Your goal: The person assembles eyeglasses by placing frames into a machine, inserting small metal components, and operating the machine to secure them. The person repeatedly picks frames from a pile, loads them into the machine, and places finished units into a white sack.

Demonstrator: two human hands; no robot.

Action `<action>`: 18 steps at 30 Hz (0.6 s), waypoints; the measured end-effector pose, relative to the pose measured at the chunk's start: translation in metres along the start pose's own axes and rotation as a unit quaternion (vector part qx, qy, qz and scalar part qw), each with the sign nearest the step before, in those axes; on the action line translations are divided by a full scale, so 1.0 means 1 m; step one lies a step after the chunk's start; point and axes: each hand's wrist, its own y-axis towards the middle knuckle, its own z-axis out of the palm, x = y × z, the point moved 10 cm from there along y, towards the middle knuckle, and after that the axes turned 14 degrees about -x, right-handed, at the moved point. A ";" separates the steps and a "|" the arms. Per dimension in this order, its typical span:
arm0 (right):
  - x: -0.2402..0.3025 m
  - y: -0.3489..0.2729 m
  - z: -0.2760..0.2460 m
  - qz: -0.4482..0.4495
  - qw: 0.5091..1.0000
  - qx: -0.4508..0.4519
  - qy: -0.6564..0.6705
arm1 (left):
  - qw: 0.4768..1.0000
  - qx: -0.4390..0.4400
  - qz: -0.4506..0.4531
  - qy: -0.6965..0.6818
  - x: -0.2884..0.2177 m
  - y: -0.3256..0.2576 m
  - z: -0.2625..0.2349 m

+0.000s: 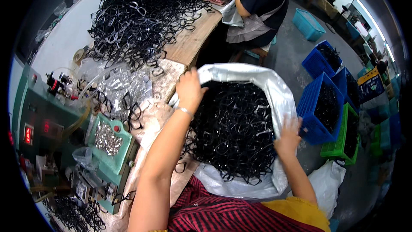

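A large silver sack (281,87) stands in front of me with its mouth wide and its rim folded outward. Black eyeglass frames (231,129) fill it in a tangled heap. At the sack's far left edge my left hand (189,90) grips the rim, thumb toward the inside. My right hand (289,139) is against the rim on the right side; motion smears its fingers, so their grip is unclear. Some loose frames (134,111) lie on the covered table left of the sack.
A big pile of black frames (137,21) covers the far table. To the left stands a green machine (109,146) with a tray of small metal parts. Blue crates (319,107) and a green crate (343,141) hold frames at right. A co-worker (262,8) sits ahead.
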 end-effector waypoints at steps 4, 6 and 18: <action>-0.189 -0.005 0.116 0.270 0.918 -0.122 0.264 | 0.980 -0.018 -0.069 -0.183 0.023 -0.031 0.050; -0.182 -0.005 0.144 0.359 0.879 -0.056 0.309 | 0.926 0.069 -0.180 -0.323 0.007 -0.057 0.065; -0.234 0.178 0.146 0.353 0.768 -0.150 0.513 | 0.971 -0.053 -0.077 -0.221 -0.025 0.090 0.001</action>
